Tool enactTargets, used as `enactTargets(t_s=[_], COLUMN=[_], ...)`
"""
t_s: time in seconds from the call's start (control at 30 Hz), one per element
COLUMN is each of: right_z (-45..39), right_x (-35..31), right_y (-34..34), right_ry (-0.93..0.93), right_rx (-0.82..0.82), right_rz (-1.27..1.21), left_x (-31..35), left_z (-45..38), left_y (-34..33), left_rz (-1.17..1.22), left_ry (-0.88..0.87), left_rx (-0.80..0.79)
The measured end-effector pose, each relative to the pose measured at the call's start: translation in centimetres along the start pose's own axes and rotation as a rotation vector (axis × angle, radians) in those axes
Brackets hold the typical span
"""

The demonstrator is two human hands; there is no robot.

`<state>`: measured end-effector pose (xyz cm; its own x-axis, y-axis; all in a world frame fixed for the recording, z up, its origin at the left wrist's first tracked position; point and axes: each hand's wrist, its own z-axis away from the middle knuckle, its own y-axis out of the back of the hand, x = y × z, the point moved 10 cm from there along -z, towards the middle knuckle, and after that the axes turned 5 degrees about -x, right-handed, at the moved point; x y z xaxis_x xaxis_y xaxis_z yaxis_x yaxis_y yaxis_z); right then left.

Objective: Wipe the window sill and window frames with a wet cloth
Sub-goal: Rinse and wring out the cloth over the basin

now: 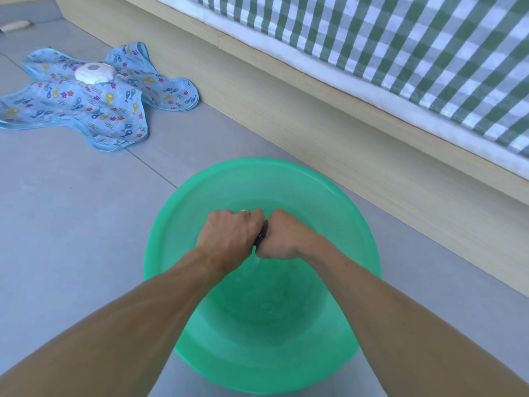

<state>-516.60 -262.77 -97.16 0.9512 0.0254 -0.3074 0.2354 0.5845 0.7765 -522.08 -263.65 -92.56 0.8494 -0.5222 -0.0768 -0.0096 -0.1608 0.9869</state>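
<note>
A green basin (183,224) stands on the grey tiled floor (71,224), directly under both grips. Its inside looks wet and there seems to be shallow water at the bottom, though how much cannot be told.

Both forearms reach forward from the lower edge of the view and meet over the middle of the basin. The left hand (229,239) is a fist with its knuckles up and a ring on one finger. The right hand (282,240) is a fist too, pressed right against the left.

Each grip is clamped tight on the dark cloth (262,234), of which only a thin, bunched strip shows in the seam between the two fists; the rest is hidden inside them. The cloth is held above the basin, clear of its bottom.

Well away to the far left of the grips, a blue fish-print fabric piece (94,101) lies flat on the floor with a white round object (93,72) on top of it. To the right of the grips runs a light wooden bed frame (357,144), with a green-and-white checked sheet (415,47) hanging over its mattress.
</note>
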Motion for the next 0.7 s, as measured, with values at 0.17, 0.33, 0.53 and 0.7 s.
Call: enactTargets(t_s=[0.17,0.33,0.53,0.7], right_z=[0.8,3.1,4.4,2.6], right_x=[-0.5,-3.3,-4.2,-3.5], right_y=[1.3,0.7,3.7,2.9], right_ry=[0.048,0.381,0.415,0.159], right_rx=[0.217,0.553,0.721,0.416], right_rz=[-0.093,0.502,0.594,0.497], left_x=[-3.4,-2.6,0.3,-2.2], left_z=[0.4,1.5,0.3,0.0], left_y=[-1.2,-6.6,-5.0,-2.5], left_rz=[0.117,0.91,0.812,0.237], left_ry=[0.268,0.475,0.285,0.352], left_rx=[-0.137,-0.745,-0.642,-0.393])
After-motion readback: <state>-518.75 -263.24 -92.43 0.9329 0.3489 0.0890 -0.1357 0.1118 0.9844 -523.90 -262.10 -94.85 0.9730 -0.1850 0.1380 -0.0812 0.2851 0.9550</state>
